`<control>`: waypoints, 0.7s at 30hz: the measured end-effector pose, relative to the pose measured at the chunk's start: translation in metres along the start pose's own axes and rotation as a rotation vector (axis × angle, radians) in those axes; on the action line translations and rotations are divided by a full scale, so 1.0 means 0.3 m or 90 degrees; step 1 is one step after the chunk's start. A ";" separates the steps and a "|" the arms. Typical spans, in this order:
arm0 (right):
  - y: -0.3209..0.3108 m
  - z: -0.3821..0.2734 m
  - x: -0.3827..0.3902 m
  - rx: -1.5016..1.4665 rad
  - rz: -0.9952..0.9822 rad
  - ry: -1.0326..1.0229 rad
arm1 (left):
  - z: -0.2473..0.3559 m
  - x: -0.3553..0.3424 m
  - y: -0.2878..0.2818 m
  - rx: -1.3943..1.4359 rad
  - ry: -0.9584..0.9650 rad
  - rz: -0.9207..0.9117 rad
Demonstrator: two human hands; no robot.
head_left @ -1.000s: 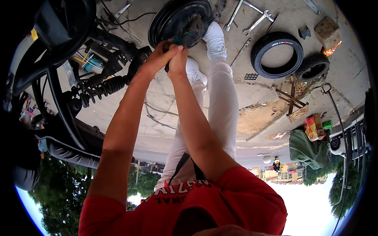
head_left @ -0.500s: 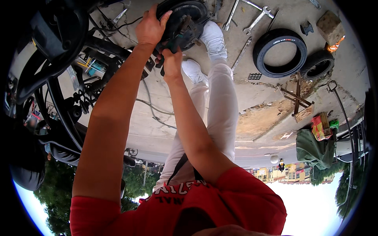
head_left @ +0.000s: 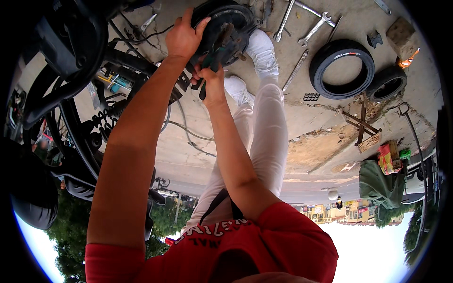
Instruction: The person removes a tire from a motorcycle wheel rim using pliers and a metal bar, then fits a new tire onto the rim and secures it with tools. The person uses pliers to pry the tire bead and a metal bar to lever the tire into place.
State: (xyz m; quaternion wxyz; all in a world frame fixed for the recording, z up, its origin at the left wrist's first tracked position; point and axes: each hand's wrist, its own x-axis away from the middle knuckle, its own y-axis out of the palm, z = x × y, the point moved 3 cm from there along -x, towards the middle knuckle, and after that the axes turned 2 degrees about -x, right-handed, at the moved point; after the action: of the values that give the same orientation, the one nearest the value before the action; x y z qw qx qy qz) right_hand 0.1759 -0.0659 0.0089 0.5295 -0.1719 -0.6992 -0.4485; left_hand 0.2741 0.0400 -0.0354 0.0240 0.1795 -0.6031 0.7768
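Observation:
A black scooter wheel (head_left: 246, 20) with a greasy hub fills the top centre. My left hand (head_left: 183, 38) grips its left rim, the thumb stretched across the side and the other fingers partly hidden over the tyre. Dark green-handled pliers (head_left: 212, 60) are in my right hand (head_left: 211, 81), which is closed round the handles just below the hub. The jaws reach toward the hub; whether they bite on anything I cannot tell. My white shoes (head_left: 262, 51) stand right beside the wheel.
Black scooter frame parts (head_left: 66, 61) crowd the left side. Right of the wheel lie a combination wrench (head_left: 314, 30), other long tools, a loose tyre (head_left: 317, 73) and a smaller wheel (head_left: 401, 80). A wooden stool (head_left: 362, 120) and a green cover (head_left: 377, 186) are farther right. Cables cross the floor.
The whole view has shifted slightly, so most things sit a little lower and to the right. The pliers now stand more upright against the hub; both hands keep their holds.

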 end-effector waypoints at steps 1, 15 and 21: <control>-0.001 -0.003 0.003 0.000 -0.002 0.007 | -0.002 0.003 0.006 0.002 -0.001 -0.003; -0.021 -0.019 -0.009 0.179 -0.007 0.076 | 0.005 0.005 0.008 0.021 -0.029 0.002; -0.191 -0.163 0.138 0.512 -0.016 0.290 | -0.001 0.025 0.004 0.059 -0.038 0.038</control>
State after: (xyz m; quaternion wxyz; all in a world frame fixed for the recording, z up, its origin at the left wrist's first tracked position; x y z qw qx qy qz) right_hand 0.1479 -0.1461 0.0222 0.6887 0.1589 -0.6857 -0.1741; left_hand 0.2665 0.0387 -0.0344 -0.0253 0.1855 -0.5718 0.7987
